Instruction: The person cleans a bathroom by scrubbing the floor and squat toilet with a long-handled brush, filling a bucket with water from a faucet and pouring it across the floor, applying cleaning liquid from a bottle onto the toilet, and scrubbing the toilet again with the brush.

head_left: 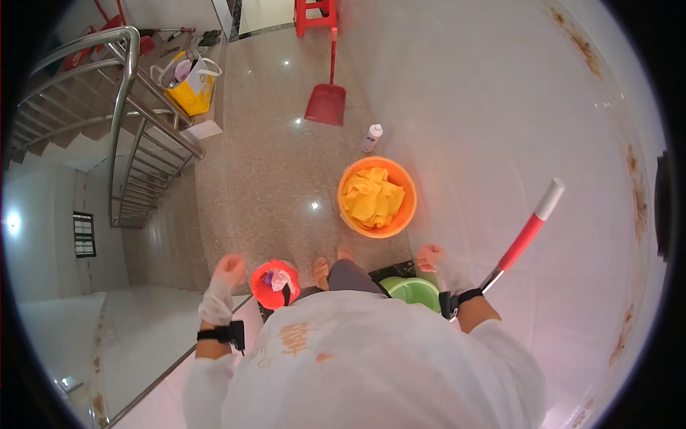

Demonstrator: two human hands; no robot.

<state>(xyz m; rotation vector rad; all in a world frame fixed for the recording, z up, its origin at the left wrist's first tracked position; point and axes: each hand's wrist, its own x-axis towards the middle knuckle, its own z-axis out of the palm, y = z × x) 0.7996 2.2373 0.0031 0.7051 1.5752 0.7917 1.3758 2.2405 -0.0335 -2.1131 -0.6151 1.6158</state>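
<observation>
- I'm counting two hands here: the left hand [230, 267] is hanging near one red bin [258, 292], the right hand [431, 257] near one green basin [414, 292].
- Both are looking curled, but I'm squinting and cannot tell whether either is clenched or grasping anything.
- Ahead, one orange bucket [409, 207] is holding yellow cloth [373, 199]; one bottle [371, 139] is standing just beyond, one dustpan [326, 104] farther off.
- One red-and-white pole [516, 247] is slanting right of the right hand.

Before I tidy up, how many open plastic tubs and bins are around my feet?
3: the orange bucket ahead, the red bin on your left, and the green basin on your right, partly covered. More may be hidden.
</observation>
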